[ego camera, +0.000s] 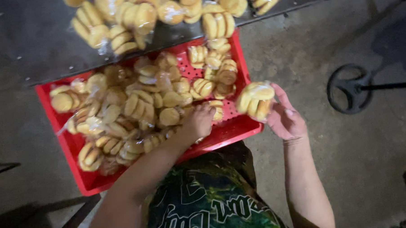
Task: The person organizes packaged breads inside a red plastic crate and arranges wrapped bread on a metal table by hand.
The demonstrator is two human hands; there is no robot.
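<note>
A red perforated plastic crate [238, 128] sits in front of me, piled with several clear bags of small golden buns [136, 105]. My left hand [197, 122] reaches into the crate, its fingers curled down onto the bags near the front right corner. My right hand [284, 117] is just outside the crate's right edge, holding up one clear bag of buns [256, 99].
A dark metal table [30, 36] lies behind the crate, with more bags of buns [125, 17] heaped along its edge. The floor is grey concrete. A black round wheel-like base with a rod [352, 89] stands at the right.
</note>
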